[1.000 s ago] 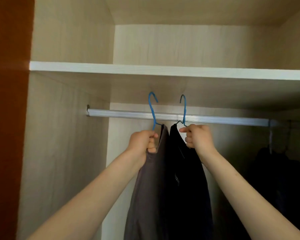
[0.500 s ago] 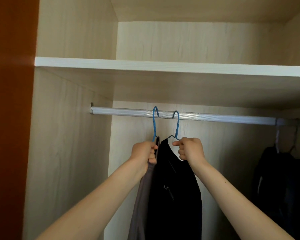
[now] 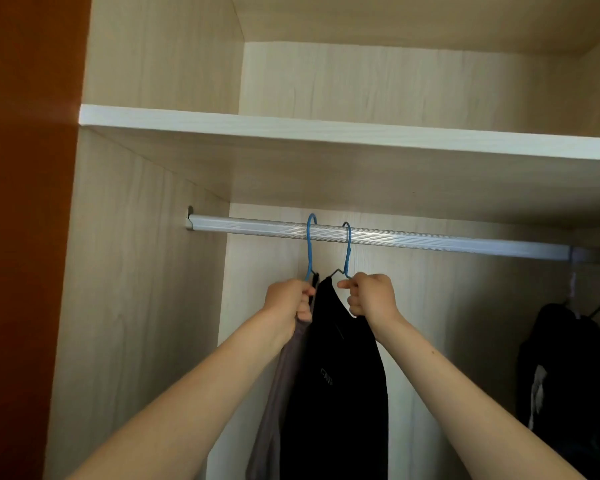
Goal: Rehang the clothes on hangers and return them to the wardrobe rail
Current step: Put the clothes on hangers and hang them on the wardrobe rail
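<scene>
Two hands are raised at the centre of the frame: the left hand (image 3: pixel 286 299) and the right hand (image 3: pixel 371 296). Two blue hangers are hooked over the rail side by side, the left hanger (image 3: pixel 309 247) and the right hanger (image 3: pixel 347 249). Two garments hang below them at lower centre: one grey garment (image 3: pixel 274 410) and one black garment (image 3: pixel 333 393). There is one rail (image 3: pixel 430 239) across the middle and one shelf (image 3: pixel 326 133) above it. At the far right edge, dark clothes (image 3: pixel 568 358) hang in shadow; at least two hangers show there, and the number of garments cannot be told.
</scene>
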Demonstrator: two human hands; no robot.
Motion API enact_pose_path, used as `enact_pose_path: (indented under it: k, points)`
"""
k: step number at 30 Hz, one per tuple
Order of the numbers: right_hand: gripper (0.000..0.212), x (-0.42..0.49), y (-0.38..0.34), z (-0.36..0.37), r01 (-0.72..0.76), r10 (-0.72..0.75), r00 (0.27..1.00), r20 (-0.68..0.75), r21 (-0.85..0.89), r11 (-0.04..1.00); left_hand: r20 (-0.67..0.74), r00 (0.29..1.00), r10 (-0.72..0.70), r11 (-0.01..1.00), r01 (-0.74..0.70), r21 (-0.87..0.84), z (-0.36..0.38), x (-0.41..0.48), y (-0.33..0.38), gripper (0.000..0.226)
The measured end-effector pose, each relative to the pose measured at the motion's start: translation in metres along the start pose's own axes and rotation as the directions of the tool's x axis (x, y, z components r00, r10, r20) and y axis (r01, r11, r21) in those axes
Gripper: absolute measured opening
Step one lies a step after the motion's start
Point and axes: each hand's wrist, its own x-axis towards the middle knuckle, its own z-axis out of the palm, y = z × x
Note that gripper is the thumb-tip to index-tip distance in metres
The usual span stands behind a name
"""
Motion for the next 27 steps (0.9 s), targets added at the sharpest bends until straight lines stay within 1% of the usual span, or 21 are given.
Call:
enact_pose_path:
  k: [4, 7, 9, 10, 11, 12, 13, 14, 15, 16, 17, 18, 19, 20, 21, 22, 24, 26, 27]
  points:
    - [0.030, 0.003, 0.010, -0.002, -0.019, 0.019, 1.000, 0.015, 0.003, 1.000, 0.037, 0.999, -0.037, 0.997, 0.039, -0.063, -0.014, 0.007, -0.010, 0.029]
    - [0.031, 0.005, 0.012, -0.002, -0.014, 0.014, 1.000, 0.020, -0.010, 1.000, 0.055, 0.998, -0.022, 0.999, 0.024, -0.040, -0.016, 0.013, -0.012, 0.029]
    - [0.032, 0.004, 0.014, -0.002, -0.023, 0.023, 0.999, 0.039, 0.002, 1.000, 0.082, 0.997, 0.008, 0.999, -0.011, 0.031, -0.019, 0.016, -0.013, 0.029]
    - [0.032, 0.004, 0.015, -0.003, -0.028, 0.027, 0.998, 0.053, 0.010, 1.000, 0.102, 0.994, 0.046, 0.993, -0.057, 0.101, -0.021, 0.017, -0.013, 0.029]
    - [0.031, 0.004, 0.014, -0.005, -0.031, 0.030, 0.997, 0.070, 0.020, 0.999, 0.118, 0.987, 0.112, 0.962, -0.138, 0.238, -0.026, 0.018, -0.011, 0.030]
    - [0.029, 0.004, 0.014, -0.006, -0.030, 0.028, 0.996, 0.085, 0.029, 0.999, 0.136, 0.969, 0.206, 0.864, -0.246, 0.440, -0.031, 0.020, -0.008, 0.032]
    - [0.028, 0.004, 0.013, -0.007, -0.025, 0.022, 0.996, 0.092, 0.027, 0.999, 0.166, 0.935, 0.314, 0.681, -0.344, 0.647, -0.037, 0.023, -0.004, 0.035]
    - [0.028, 0.004, 0.013, -0.009, -0.010, 0.010, 0.996, 0.089, 0.002, 1.000, 0.204, 0.883, 0.424, 0.453, -0.401, 0.796, -0.042, 0.026, 0.001, 0.036]
    - [0.027, 0.004, 0.012, -0.010, 0.017, -0.013, 0.997, 0.080, -0.048, 0.999, 0.230, 0.814, 0.533, 0.252, -0.412, 0.876, -0.048, 0.029, 0.006, 0.034]
    - [0.026, 0.004, 0.012, -0.010, 0.057, -0.049, 0.997, 0.067, -0.118, 0.991, 0.254, 0.726, 0.639, 0.109, -0.413, 0.904, -0.053, 0.035, 0.012, 0.031]
    - [0.026, 0.004, 0.012, -0.010, 0.103, -0.094, 0.994, 0.054, -0.197, 0.975, 0.293, 0.621, 0.727, 0.015, -0.440, 0.898, -0.057, 0.042, 0.019, 0.030]
    - [0.027, 0.004, 0.012, -0.010, 0.147, -0.141, 0.989, 0.041, -0.276, 0.950, 0.340, 0.524, 0.781, -0.055, -0.484, 0.873, -0.061, 0.048, 0.025, 0.032]
    - [0.027, 0.004, 0.013, -0.011, 0.185, -0.188, 0.982, 0.025, -0.350, 0.918, 0.387, 0.449, 0.805, -0.116, -0.520, 0.846, -0.063, 0.056, 0.031, 0.036]
    - [0.029, 0.005, 0.014, -0.011, 0.218, -0.235, 0.972, 0.013, -0.423, 0.880, 0.430, 0.391, 0.814, -0.181, -0.533, 0.827, -0.066, 0.063, 0.037, 0.041]
    - [0.032, 0.006, 0.015, -0.012, 0.250, -0.281, 0.960, 0.011, -0.490, 0.835, 0.459, 0.357, 0.814, -0.232, -0.524, 0.819, -0.068, 0.071, 0.043, 0.044]
    - [0.034, 0.007, 0.015, -0.012, 0.275, -0.319, 0.948, 0.013, -0.544, 0.793, 0.479, 0.343, 0.808, -0.270, -0.507, 0.819, -0.069, 0.079, 0.048, 0.047]
    - [0.036, 0.009, 0.016, -0.015, 0.296, -0.365, 0.931, 0.013, -0.613, 0.732, 0.510, 0.341, 0.790, -0.323, -0.476, 0.818, -0.071, 0.094, 0.054, 0.049]
    - [0.037, 0.011, 0.016, -0.017, 0.300, -0.395, 0.919, 0.001, -0.653, 0.695, 0.531, 0.349, 0.772, -0.356, -0.455, 0.816, -0.072, 0.105, 0.058, 0.048]
    - [0.037, 0.012, 0.017, -0.018, 0.302, -0.411, 0.911, -0.010, -0.664, 0.684, 0.535, 0.337, 0.775, -0.374, -0.438, 0.817, -0.072, 0.110, 0.059, 0.047]
